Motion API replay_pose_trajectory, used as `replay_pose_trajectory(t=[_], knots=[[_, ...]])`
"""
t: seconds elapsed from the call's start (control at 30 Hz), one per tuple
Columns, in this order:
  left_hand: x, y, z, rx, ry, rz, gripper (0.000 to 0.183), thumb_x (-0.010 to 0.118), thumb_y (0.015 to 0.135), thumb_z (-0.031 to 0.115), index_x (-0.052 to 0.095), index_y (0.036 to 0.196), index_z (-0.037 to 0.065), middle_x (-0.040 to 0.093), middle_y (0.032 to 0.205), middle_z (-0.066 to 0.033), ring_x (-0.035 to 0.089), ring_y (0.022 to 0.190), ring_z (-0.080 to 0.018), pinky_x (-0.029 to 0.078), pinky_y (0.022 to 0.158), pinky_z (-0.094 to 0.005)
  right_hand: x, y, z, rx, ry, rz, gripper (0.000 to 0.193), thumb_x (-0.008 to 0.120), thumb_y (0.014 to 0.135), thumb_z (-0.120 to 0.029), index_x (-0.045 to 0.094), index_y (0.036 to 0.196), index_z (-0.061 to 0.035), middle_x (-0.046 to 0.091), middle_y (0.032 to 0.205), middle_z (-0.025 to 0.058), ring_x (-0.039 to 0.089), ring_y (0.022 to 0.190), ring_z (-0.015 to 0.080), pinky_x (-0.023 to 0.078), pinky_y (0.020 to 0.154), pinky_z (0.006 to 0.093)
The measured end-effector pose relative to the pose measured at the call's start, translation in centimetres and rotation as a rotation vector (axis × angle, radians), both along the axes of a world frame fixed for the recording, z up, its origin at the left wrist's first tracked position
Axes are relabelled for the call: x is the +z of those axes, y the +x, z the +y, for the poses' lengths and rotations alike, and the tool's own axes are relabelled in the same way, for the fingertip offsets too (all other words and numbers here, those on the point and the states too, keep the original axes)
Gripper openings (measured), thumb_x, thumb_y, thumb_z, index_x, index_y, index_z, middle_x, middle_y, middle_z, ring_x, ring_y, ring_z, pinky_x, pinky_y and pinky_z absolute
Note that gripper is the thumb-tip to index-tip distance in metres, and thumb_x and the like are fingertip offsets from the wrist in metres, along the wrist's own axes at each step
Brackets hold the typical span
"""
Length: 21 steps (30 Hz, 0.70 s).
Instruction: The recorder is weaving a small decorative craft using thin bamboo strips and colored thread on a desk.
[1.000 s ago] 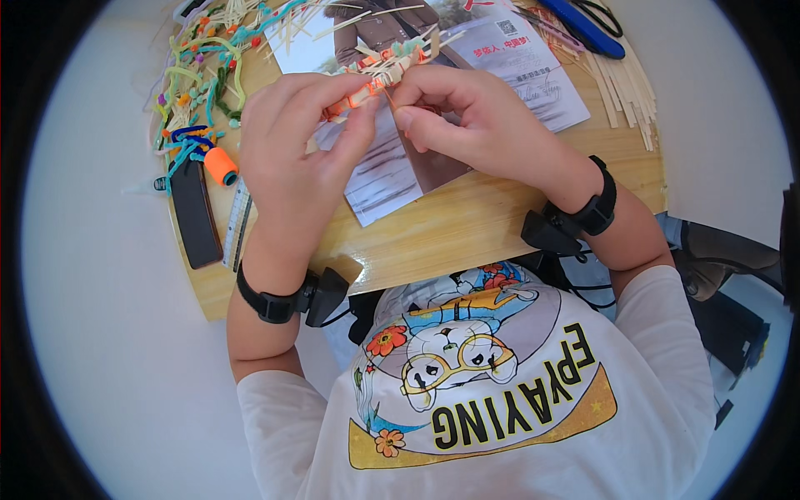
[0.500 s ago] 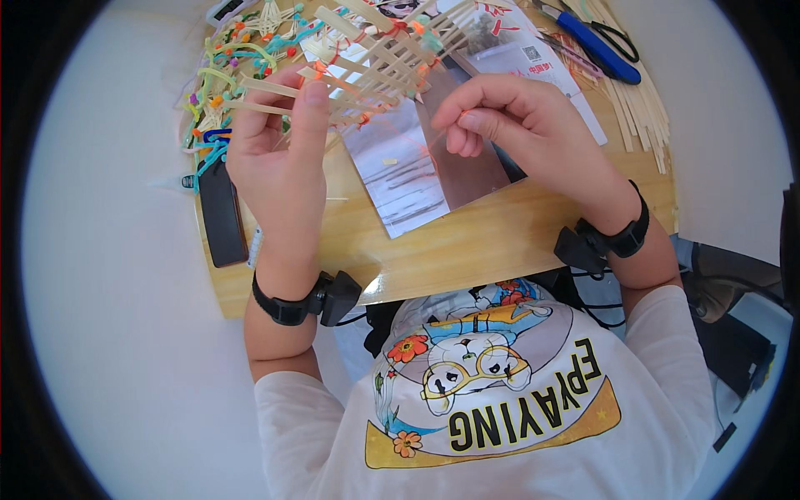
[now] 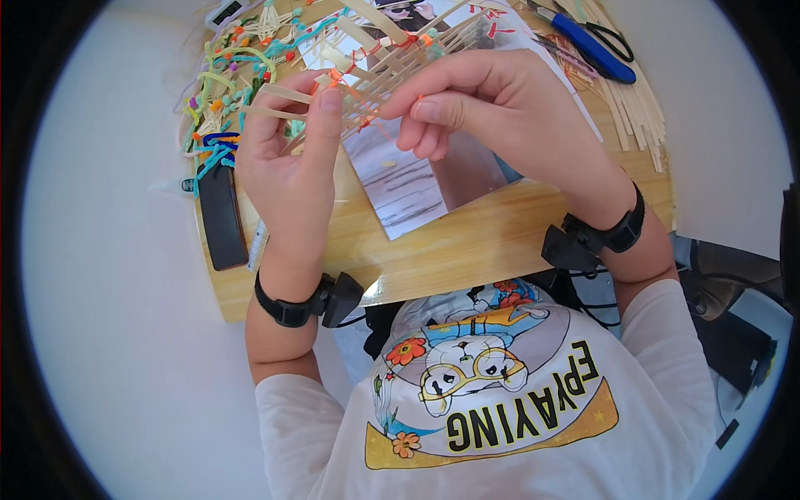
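My left hand grips the near left edge of a woven lattice of pale bamboo strips, thumb on top and fingers beneath. Orange and red ties bind several of the strips' crossings. The lattice hangs tilted above the table's far part. Close to its right side, my right hand has thumb and forefinger pinched on a thin orange thread, of which only a tiny end shows. The right forefinger overlaps the lattice's edge; whether it touches cannot be told.
A printed magazine lies on the wooden table below the lattice. Colourful twisted craft pieces fill the far left, with a dark case nearer. Blue-handled pliers, black-handled scissors and loose bamboo strips lie far right.
My right hand has moved left and slightly away from me, up to the lattice. My left hand has shifted a little to the right, still gripping the lattice.
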<state>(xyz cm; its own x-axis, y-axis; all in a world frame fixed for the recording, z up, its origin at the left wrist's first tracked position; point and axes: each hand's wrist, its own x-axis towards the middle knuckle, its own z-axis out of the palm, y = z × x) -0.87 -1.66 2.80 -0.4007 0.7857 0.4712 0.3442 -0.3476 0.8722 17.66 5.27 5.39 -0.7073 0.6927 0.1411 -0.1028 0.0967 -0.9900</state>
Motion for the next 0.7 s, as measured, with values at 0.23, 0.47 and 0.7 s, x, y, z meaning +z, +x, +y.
replay_pose_trajectory(t=[0.23, 0.47, 0.7], knots=[[0.0, 0.0, 0.5, -0.040, 0.024, 0.037, 0.011, 0.069, 0.083, 0.006, 0.060, 0.087, 0.000, 0.064, 0.098, -0.0075, 0.056, 0.087, -0.0117, 0.045, 0.079, -0.0260, 7.1, 3.5, -3.6, 0.365, 0.921, -0.287, 0.021, 0.052, 0.090, -0.007, 0.069, 0.102, -0.0029, 0.068, 0.088, 0.0055, 0.065, 0.075, 0.0158, 0.052, 0.065, 0.0253], [-0.2, -0.5, -0.6, -0.010, -0.047, 0.095, 0.010, 0.068, 0.081, 0.003, 0.060, 0.086, 0.000, 0.065, 0.097, -0.0093, 0.056, 0.090, -0.0159, 0.043, 0.083, -0.0287, 6.1, 1.4, -9.5, 0.063, 0.635, 0.585, 0.018, 0.067, 0.075, -0.008, 0.070, 0.089, 0.0034, 0.063, 0.069, 0.0095, 0.061, 0.058, 0.0171, 0.049, 0.049, 0.0236], [-0.1, -0.2, -0.5, -0.054, -0.018, 0.084, 0.011, 0.068, 0.081, 0.003, 0.058, 0.084, 0.000, 0.065, 0.099, -0.0105, 0.056, 0.091, -0.0166, 0.043, 0.084, -0.0292, 5.6, 1.6, -9.2, 0.069, 0.722, 0.608, 0.020, 0.065, 0.075, -0.009, 0.070, 0.091, 0.0033, 0.063, 0.068, 0.0096, 0.060, 0.057, 0.0173, 0.050, 0.049, 0.0233]])
